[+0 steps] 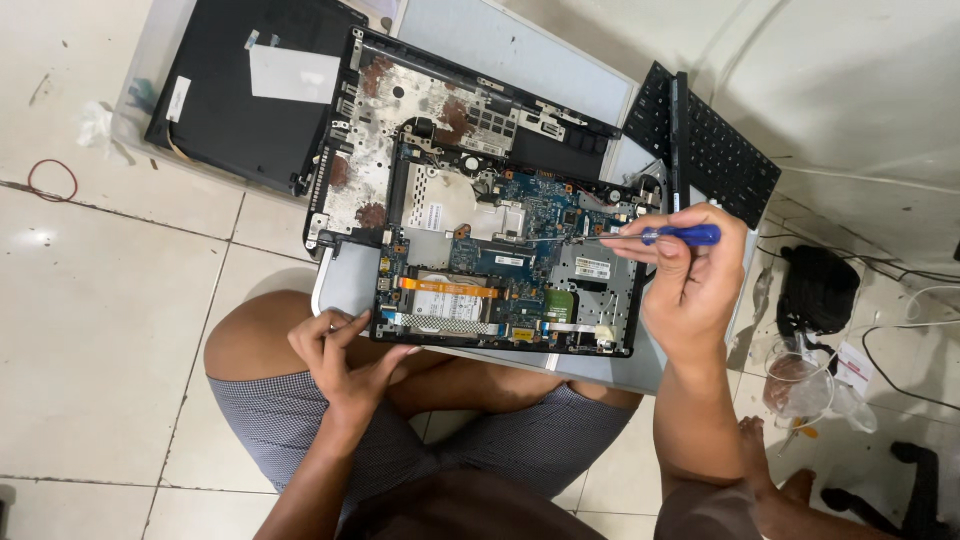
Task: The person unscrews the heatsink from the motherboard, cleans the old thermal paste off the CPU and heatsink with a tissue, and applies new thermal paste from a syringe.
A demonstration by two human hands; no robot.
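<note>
An opened laptop base [500,260] with its blue circuit board exposed lies on a low white surface in front of my crossed legs. My right hand [690,280] grips a blue-handled screwdriver [680,236], its thin shaft pointing left onto the board near the middle. My left hand [335,355] rests at the near-left corner of the laptop base, fingers touching its edge and holding nothing else.
A rusty black laptop frame [400,130] lies behind the base, with a black laptop lid [250,90] to its left. A black keyboard [715,140] leans at the right. A black pouch [815,290], clear plastic bag and cables sit on the tiled floor at right.
</note>
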